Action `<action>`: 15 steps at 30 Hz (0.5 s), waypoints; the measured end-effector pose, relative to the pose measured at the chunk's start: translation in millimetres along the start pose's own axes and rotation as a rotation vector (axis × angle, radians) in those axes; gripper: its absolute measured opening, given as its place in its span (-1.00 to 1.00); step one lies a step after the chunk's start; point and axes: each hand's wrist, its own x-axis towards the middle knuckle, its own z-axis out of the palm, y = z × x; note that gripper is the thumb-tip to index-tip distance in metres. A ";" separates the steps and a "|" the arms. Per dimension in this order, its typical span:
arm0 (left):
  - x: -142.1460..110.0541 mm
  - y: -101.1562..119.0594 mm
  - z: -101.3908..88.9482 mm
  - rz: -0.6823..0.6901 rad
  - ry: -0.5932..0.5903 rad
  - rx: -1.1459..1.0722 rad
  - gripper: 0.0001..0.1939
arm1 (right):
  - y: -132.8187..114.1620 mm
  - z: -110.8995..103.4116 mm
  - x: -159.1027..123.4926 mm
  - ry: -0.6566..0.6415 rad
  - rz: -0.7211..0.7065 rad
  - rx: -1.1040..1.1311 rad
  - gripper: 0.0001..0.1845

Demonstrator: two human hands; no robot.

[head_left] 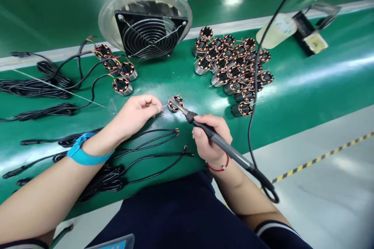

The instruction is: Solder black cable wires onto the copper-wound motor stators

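Seen from a head-worn camera looking down, a person works at a green desk (300,101), the left hand (137,116) and right hand (208,140) meeting at lower centre of the frame. The right hand closes around the black grip of a soldering iron (222,144), whose long axis runs from lower right to upper left. Its metal tip reaches the rim of a copper-wound stator (175,103), which sits on the desk at centre, wound face up and tilted slightly toward the camera. The left hand is pinched shut at the fingertips (156,106), apparently on a thin wire (161,113), whose coloured tip shows just left of the stator; the wire's full run is hard to make out. The left fingertips lie just beside the stator, while the right hand sits farther back, below and to its right. A blue wrist strap (83,155) circles the left wrist and a red string bracelet (217,168) the right. Black cables with stripped ends (152,148) lie below the hands. Wired stators (121,86) and coiled cables (35,89) occupy the left side, a fan in a clear hood (150,33) stands at upper centre, and a dense cluster of unwired stators (230,68) fills the upper right.
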 end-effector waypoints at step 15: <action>2.1 -2.3 -1.0 0.063 0.055 0.047 -0.87 | 1.8 -0.6 -7.7 -0.022 0.013 -0.062 -0.83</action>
